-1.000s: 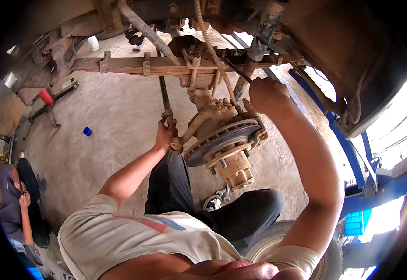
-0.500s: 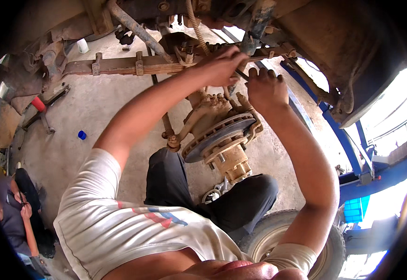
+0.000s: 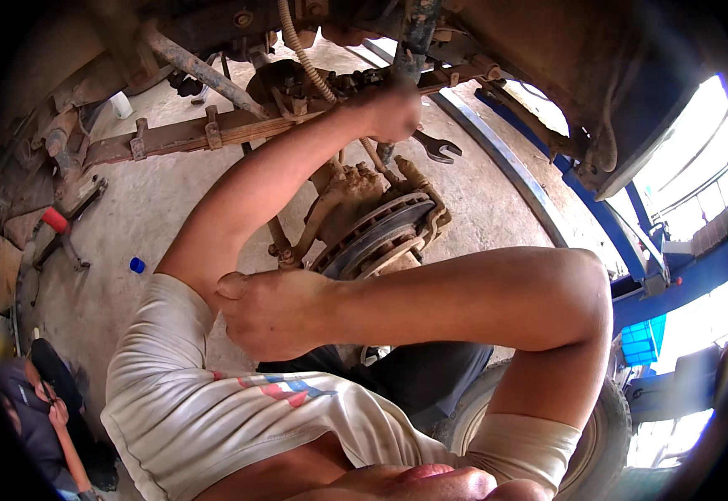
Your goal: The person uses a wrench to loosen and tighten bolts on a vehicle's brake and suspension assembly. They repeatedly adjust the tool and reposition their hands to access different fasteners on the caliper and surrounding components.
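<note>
Wrench (image 3: 436,148) in left hand (image 3: 390,110), fingers curled tight round the shank; only its open-end head shows, just right of the knuckles, up under the chassis. Right hand (image 3: 270,313) loosely curled, resting on the left upper arm's sleeve, holding nothing visible. Brake disc (image 3: 374,234) sits below the left fingers, lower edge hidden behind the right forearm.

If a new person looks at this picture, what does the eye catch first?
Probably the left hand raised under the vehicle, gripping a wrench. Just below it hangs the bare brake disc, and the right hand rests against the left upper arm.
</note>
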`<state>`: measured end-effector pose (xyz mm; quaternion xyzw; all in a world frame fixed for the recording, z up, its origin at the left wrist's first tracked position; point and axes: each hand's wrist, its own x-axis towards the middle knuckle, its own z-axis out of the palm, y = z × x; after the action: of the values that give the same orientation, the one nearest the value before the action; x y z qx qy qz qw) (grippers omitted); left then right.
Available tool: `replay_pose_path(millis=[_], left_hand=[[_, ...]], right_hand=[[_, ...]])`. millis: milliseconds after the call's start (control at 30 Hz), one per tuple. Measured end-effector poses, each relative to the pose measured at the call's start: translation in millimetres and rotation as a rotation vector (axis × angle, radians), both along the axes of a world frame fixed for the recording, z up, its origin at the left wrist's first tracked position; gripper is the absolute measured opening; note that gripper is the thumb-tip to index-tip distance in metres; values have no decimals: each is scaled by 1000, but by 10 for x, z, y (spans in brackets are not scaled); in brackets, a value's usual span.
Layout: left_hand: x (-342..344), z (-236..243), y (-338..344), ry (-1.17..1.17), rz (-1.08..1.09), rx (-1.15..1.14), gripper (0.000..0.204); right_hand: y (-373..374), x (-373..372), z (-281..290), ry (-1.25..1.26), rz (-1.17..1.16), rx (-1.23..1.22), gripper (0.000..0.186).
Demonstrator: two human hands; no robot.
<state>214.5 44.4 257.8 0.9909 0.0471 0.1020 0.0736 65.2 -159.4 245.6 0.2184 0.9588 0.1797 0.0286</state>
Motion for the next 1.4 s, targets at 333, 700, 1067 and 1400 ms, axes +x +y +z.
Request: replay_pose_path(millis=[333,700,1067,1400], left_hand=[[114,-282,68,-151,95,-40,26],[236,-553,363,-152,149,243,22],[306,-414,204,-340,112,-169,30],[533,-535,327,-439,-27,137,29]], right_hand=[[311,758,311,-31,-165,265,14],[582,1555,723,-285,-785,275,19],[428,1969,398,180,-138,360,14],[397,2278,566,97,-288,469,12]])
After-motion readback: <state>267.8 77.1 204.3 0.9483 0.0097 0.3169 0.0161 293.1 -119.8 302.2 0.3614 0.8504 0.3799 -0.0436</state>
